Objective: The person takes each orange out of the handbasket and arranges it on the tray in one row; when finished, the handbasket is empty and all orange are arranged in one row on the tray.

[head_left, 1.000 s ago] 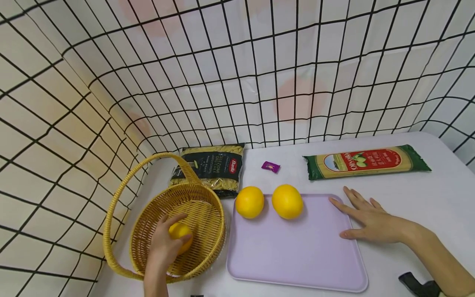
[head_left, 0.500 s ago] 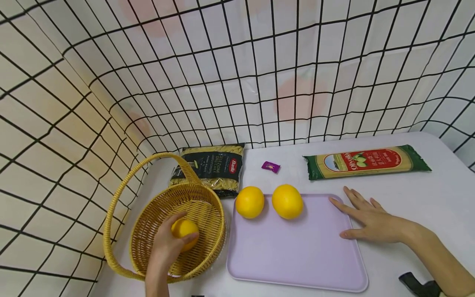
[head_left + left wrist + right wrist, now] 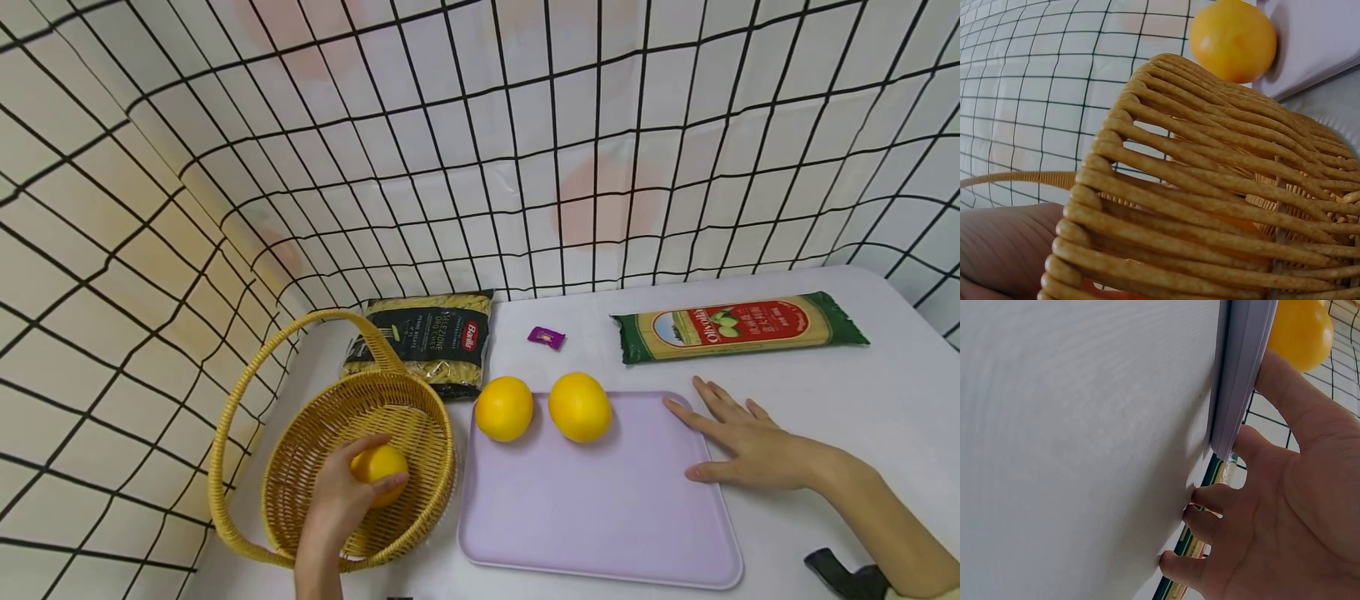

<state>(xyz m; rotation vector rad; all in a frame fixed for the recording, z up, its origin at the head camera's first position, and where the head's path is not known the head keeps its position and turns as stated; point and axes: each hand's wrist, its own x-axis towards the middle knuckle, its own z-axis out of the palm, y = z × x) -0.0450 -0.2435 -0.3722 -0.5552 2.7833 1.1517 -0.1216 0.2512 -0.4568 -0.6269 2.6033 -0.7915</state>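
Observation:
In the head view, my left hand (image 3: 335, 493) reaches into a round wicker basket (image 3: 408, 427), its thumb and fingers curled around an orange (image 3: 384, 463). The basket's woven side hides most of that grip in the left wrist view. Two more oranges, a left one (image 3: 504, 408) and a right one (image 3: 580, 407), sit at the back of a lilac tray (image 3: 600, 508). My right hand (image 3: 757, 452) lies spread at the tray's right side, thumb and index finger touching its edge. In the right wrist view, the other fingertips (image 3: 1175, 567) rest on the white cloth.
Behind the basket lies a bag of penne (image 3: 427, 337), and a spaghetti pack (image 3: 738, 329) is at the back right. A small purple wrapped candy (image 3: 547, 337) sits between them. The basket's tall handle (image 3: 225, 433) arches on the left. Grid-patterned cloth walls stand behind and left.
My left hand has shifted the orange slightly to the right inside the basket. My right hand and the tray stay where they were.

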